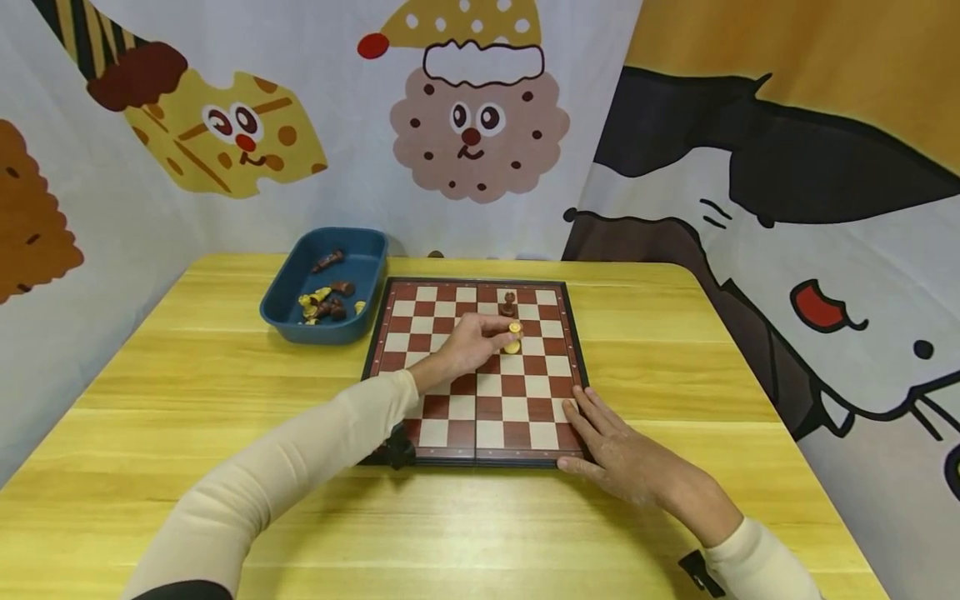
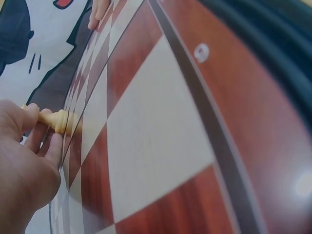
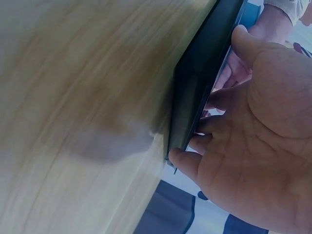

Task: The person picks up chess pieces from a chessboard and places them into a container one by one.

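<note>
My left hand (image 1: 471,343) pinches a pale yellow chess piece (image 1: 512,347) between thumb and fingers, over the right half of the chessboard (image 1: 491,433). In the left wrist view the chess piece (image 2: 59,120) has its wide base turned to the checkered squares, and fingers cover part of its stem. A dark brown chess piece (image 1: 509,305) stands upright just beyond, near the board's far edge. My right hand (image 1: 630,458) rests at the near right corner of the board, fingers extended over its rim. From the right wrist view, the fingertips (image 3: 183,158) lie along the board's black side.
A blue plastic bin (image 1: 330,332) left of the board holds several yellow and dark brown chess pieces (image 1: 330,310). The board lies on a yellow wood-grain table (image 1: 660,333). Behind hangs a cartoon-printed cloth (image 1: 300,50). A black device (image 1: 400,448) sits by the left sleeve.
</note>
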Tool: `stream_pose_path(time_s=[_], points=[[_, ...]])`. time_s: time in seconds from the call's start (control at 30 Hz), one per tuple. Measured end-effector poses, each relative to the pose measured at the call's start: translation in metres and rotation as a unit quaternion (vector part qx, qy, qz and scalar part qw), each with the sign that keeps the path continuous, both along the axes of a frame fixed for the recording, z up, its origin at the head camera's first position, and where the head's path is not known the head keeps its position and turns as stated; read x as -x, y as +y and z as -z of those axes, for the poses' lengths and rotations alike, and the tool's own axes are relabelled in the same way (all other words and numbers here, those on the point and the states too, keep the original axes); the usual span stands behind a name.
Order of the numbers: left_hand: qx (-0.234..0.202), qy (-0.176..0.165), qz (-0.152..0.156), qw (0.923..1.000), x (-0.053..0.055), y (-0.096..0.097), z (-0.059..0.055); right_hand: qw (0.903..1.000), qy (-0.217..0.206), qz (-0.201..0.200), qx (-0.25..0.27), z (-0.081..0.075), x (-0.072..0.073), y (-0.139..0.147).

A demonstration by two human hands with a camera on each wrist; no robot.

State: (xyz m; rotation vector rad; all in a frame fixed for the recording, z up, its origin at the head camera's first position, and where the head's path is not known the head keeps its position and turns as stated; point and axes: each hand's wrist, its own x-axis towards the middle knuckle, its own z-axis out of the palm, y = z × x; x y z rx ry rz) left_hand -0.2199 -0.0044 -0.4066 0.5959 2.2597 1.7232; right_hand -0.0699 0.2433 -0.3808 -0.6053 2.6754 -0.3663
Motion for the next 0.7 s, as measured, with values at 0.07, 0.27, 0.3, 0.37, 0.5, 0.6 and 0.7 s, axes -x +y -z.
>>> stream_pose_path(time_s=[0.07, 0.27, 0.3, 0.37, 0.5, 0.6, 0.7], points=[[-0.003, 0.003, 0.003, 1.0000, 0.000, 0.000, 0.000, 1.0000, 0.000, 0.002, 0.001, 0.000, 0.000, 0.000], [-0.003, 0.012, 0.000, 0.9999, 0.001, -0.004, -0.003, 1.0000, 0.000, -0.002, 0.002, 0.000, -0.001, -0.002], [-0.003, 0.014, -0.001, 0.9999, 0.001, -0.005, -0.004, 1.0000, -0.001, -0.002, 0.003, 0.000, -0.001, -0.003], [-0.008, 0.019, -0.001, 0.9998, 0.002, -0.006, -0.006, 1.0000, -0.003, 0.000, 0.003, 0.000, -0.001, -0.003], [-0.024, 0.014, 0.002, 0.9996, 0.004, -0.009, -0.010, 1.0000, -0.001, 0.001, 0.003, 0.000, -0.002, -0.003], [-0.033, 0.003, 0.000, 0.9994, 0.005, -0.012, -0.011, 1.0000, 0.002, -0.001, 0.004, -0.001, -0.002, -0.003], [-0.038, -0.003, -0.002, 0.9993, 0.005, -0.014, -0.011, 1.0000, 0.004, -0.001, 0.005, -0.002, -0.003, -0.003]])
